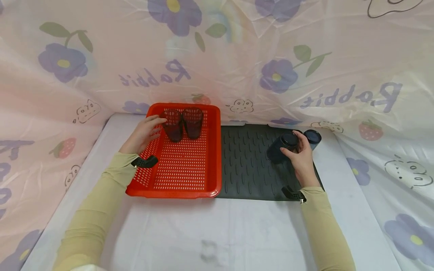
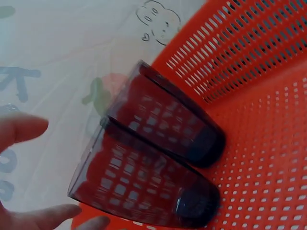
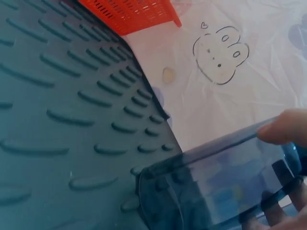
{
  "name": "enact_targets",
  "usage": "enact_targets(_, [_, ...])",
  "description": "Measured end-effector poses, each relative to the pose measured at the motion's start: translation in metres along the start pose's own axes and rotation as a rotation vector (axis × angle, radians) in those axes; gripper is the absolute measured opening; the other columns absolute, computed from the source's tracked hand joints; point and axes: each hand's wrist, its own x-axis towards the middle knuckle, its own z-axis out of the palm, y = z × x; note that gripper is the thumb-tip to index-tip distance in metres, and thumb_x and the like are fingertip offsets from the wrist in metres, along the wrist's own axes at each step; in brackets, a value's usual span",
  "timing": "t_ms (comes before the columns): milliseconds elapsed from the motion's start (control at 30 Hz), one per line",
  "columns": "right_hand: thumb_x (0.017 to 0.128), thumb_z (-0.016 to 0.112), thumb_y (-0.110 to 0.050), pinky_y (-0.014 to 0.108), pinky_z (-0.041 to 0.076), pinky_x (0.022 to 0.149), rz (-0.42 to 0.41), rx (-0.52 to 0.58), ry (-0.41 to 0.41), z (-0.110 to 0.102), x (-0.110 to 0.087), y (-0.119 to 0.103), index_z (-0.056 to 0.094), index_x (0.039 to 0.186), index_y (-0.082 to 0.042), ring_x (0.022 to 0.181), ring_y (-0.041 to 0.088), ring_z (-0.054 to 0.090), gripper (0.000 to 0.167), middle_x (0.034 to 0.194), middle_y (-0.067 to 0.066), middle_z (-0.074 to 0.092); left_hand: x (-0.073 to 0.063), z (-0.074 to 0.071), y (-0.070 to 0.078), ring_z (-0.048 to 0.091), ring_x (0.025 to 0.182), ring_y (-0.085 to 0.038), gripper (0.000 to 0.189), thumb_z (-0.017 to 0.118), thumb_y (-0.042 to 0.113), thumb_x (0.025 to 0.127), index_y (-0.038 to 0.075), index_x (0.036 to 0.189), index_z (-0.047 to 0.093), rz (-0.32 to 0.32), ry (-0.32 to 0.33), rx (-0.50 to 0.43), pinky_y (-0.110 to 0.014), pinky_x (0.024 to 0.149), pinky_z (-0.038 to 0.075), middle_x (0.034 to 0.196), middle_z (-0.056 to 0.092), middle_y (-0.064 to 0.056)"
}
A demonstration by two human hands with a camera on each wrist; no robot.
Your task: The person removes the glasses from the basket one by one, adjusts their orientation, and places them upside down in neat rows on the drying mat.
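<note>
Two dark tinted glasses stand side by side, rims up, at the far end of a red plastic basket (image 1: 213,162). The left glass (image 1: 173,130) is nearest to my left hand (image 1: 144,132), whose fingers are spread beside its rim without gripping it; the right glass (image 1: 193,122) stands close against it. On the right, my right hand (image 1: 304,158) grips a dark blue glass (image 1: 278,150) near its upper end, thumb on one side and fingers on the other. In the right wrist view this glass (image 3: 216,182) has its wider end at the ridged mat (image 3: 57,143).
A second dark blue glass (image 1: 313,137) stands just behind my right hand, on the mat's far right. The dark mat (image 1: 244,165) lies right beside the basket. White cloth (image 1: 254,233) covers the table, and a printed curtain (image 1: 230,67) hangs behind it.
</note>
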Motion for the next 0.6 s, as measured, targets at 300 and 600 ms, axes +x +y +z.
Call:
enact_targets(300, [0.085,0.067,0.008,0.045,0.022,0.112,-0.025,-0.057,-0.056,-0.003,-0.002,-0.001,0.032,0.149,-0.019,0.138,0.023,0.03,0.078,0.152,0.012,0.03,0.012,-0.002,0.001,0.013,0.143,-0.028,0.083,0.066,0.024,0.092,0.014,0.154,0.012,0.009,-0.021,0.079,-0.047,0.113,0.02,0.159,0.002,-0.009])
enact_targets(600, [0.082,0.072,0.006,0.045,0.027,0.11,-0.013,-0.076,-0.032,-0.004,-0.002,-0.004,0.036,0.147,-0.024,0.134,0.026,0.035,0.08,0.15,0.011,0.034,0.022,-0.006,-0.001,0.012,0.143,-0.028,0.091,0.073,0.012,0.086,0.019,0.154,0.014,0.067,-0.066,0.147,-0.046,0.11,0.027,0.159,0.003,-0.005])
